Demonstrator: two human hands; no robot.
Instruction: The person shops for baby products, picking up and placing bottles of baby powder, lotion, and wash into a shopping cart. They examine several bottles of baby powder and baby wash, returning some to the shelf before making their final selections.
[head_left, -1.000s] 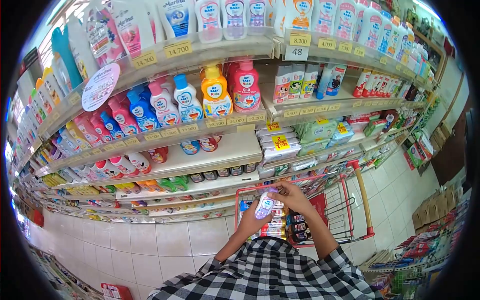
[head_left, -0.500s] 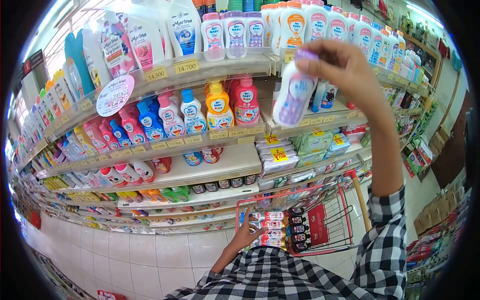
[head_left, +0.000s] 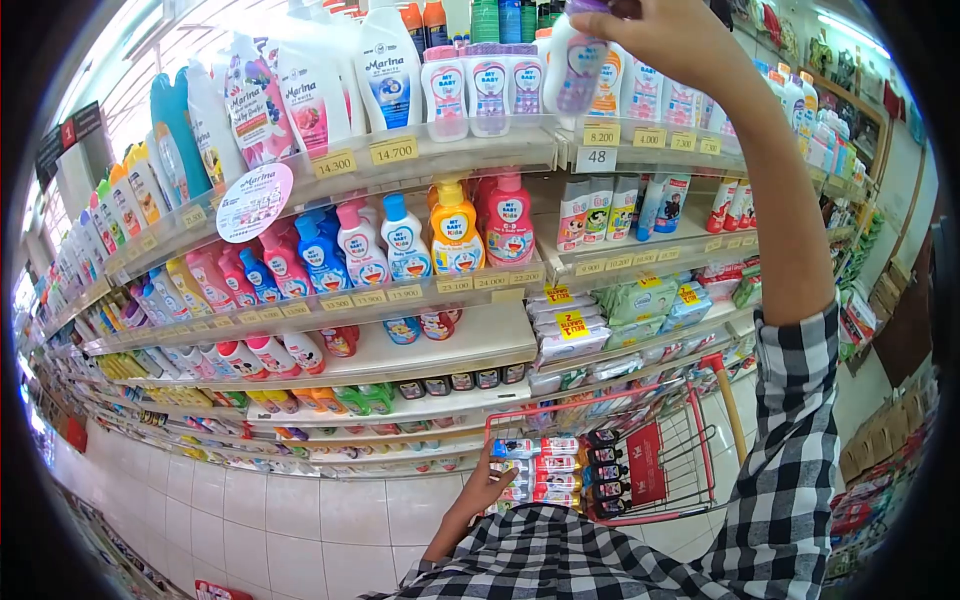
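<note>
My right hand [head_left: 655, 40] is closed around the upper part of a white baby powder bottle [head_left: 577, 72] with a purple cap. It holds the bottle, slightly tilted, in front of the top shelf, where similar My Baby bottles [head_left: 488, 88] stand in a row. Low down, my left hand [head_left: 487, 485] grips the near left edge of a red shopping cart [head_left: 560, 402], its thumb beside the bottles inside. Rows of bottles with colourful labels [head_left: 556, 464] and dark bottles [head_left: 606, 472] lie in the cart.
Large Marina lotion bottles [head_left: 388, 68] fill the top shelf on the left. Below stand coloured My Baby Kids bottles [head_left: 458, 235]. Wipes packs [head_left: 640, 305] are stacked on a lower shelf at right. A round paper sign [head_left: 254, 202] hangs from the shelf edge. Pale floor tiles [head_left: 300, 510] lie below.
My right hand has raised the powder bottle up and slightly left, close to the top-shelf row. My left hand has drawn back from over the bottles to the cart's edge. The view has shifted slightly.
</note>
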